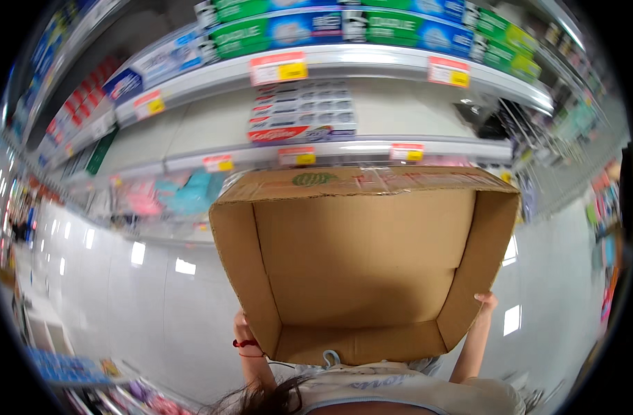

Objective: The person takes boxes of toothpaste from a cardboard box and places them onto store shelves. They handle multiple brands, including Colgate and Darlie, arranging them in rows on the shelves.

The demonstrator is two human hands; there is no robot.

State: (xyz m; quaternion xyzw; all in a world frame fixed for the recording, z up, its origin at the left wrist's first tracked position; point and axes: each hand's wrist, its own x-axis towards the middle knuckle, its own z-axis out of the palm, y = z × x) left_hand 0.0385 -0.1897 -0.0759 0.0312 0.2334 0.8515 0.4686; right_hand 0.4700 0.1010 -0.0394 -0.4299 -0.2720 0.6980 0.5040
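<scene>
An open cardboard box (365, 263) hangs in front of my body, its bare brown inside facing up. Its far wall is near the shelf edge, with clear tape and a green round print on the outside. My left hand (241, 324) grips the left side of the box; most of its fingers are hidden behind the cardboard, and a red cord bracelet (246, 344) circles the wrist. On the right side my right hand (487, 301) holds the box wall, its thumb showing over the edge. Nothing lies in the box.
Ahead stands a store shelf (378, 149) with price tags. Green and blue cartons (282, 31) fill the upper tier; a stack of small white and red cartons (302, 114) sits on the tier below. Pink and blue packs (185, 194) lie lower left. Shiny grey floor (164, 297) surrounds me.
</scene>
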